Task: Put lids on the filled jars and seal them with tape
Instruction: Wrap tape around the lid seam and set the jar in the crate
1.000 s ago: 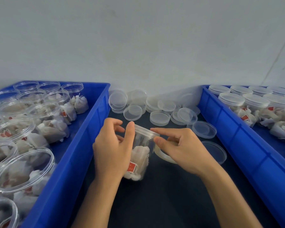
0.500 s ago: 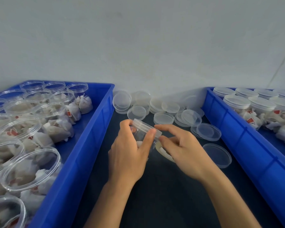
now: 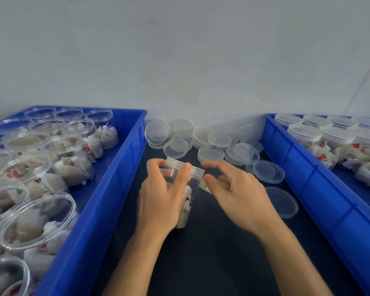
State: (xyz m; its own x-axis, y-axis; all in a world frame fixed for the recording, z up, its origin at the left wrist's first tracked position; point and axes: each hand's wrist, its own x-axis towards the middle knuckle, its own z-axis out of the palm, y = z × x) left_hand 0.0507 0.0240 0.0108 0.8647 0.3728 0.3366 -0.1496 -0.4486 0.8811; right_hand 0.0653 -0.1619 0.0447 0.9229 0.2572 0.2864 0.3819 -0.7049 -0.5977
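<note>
The left hand (image 3: 161, 199) is gripping a clear filled jar (image 3: 185, 195) between the two blue bins, thumb and fingers curling round its upper part. The jar is wearing its lid (image 3: 185, 167) and is tilting — its long axis is leaning so the lidded end is pointing up and away toward the wall, with the base lying nearer the person and resting on or just above the dark table (image 3: 212, 253); which of the two, I cannot tell. White sachets with red tags are showing through its lower wall.

The right hand (image 3: 237, 197) is sitting just beside the jar's right side, its fingers curling loosely with the thumb and forefinger close together near the lid's edge. A pale strip or ring, possibly the tape (image 3: 204, 185), is showing under that thumb, but whether the fingers are pinching it is unclear.

Loose lids (image 3: 210, 153) are lying scattered behind the hands. The left bin (image 3: 107, 189) is holding open filled jars; the right bin (image 3: 308, 178) is holding lidded ones.
</note>
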